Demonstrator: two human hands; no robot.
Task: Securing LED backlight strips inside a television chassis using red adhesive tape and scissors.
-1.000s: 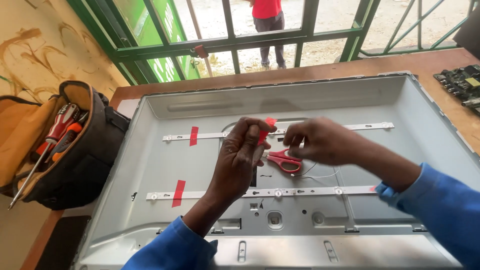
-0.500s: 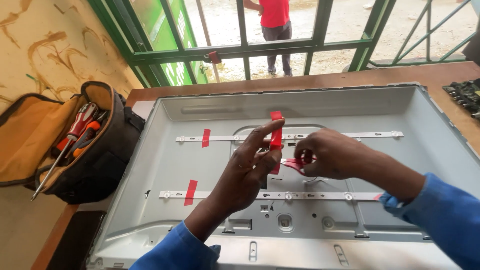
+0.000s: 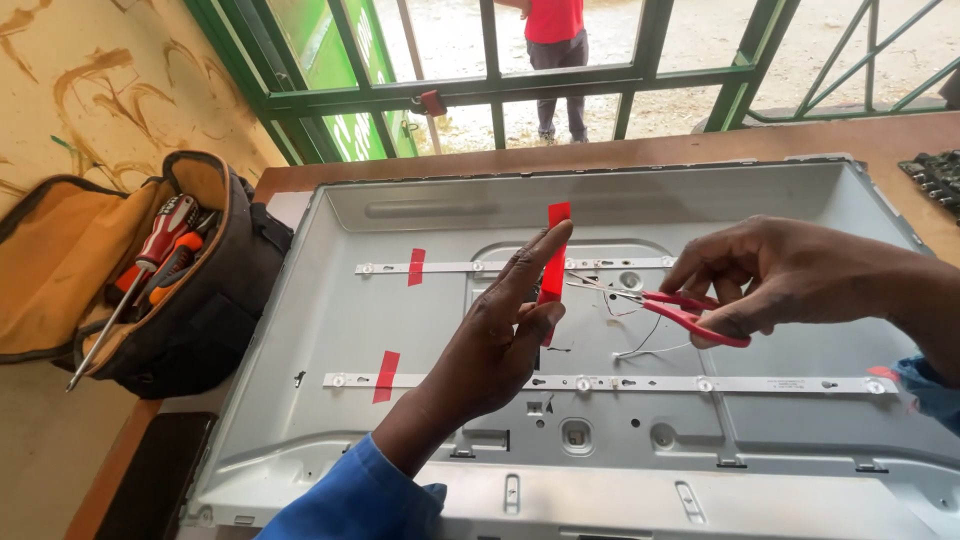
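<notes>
Two hands are raised over a grey metal panel [image 3: 760, 200] that lies flat on the tabletop [image 3: 700, 150]. A strip of red tape [image 3: 553, 262] is held upright by the left hand [image 3: 500, 350]: its lower part is pinched between thumb and fingers, while the index finger is stretched up along its side. The left grip is thus clenched on the tape, above the middle of the panel. Red-handled scissors [image 3: 665, 305] are held in the right hand [image 3: 790, 275], fingers through the loops; the blades are pointed left, their tips just beside the tape, slightly parted. The right grip is closed on the scissors.

Two long white strips are fixed across the panel. The upper strip [image 3: 460, 267] carries a red tab [image 3: 416, 266] near its left end; the lower strip [image 3: 620, 383] carries another red tab [image 3: 386, 376] near its left end. Thin white wires [image 3: 640, 345] are seen between the strips, under the scissors.

Off the panel's left edge, an open tool bag [image 3: 190, 320] is set, with a red-handled screwdriver [image 3: 150, 255] and other tools inside. A dark circuit board [image 3: 935, 175] is partly seen at the tabletop's right edge. Beyond the far edge a green metal grille [image 3: 490, 90] is seen, and behind it a person [image 3: 555, 40] in a red top stands outdoors.
</notes>
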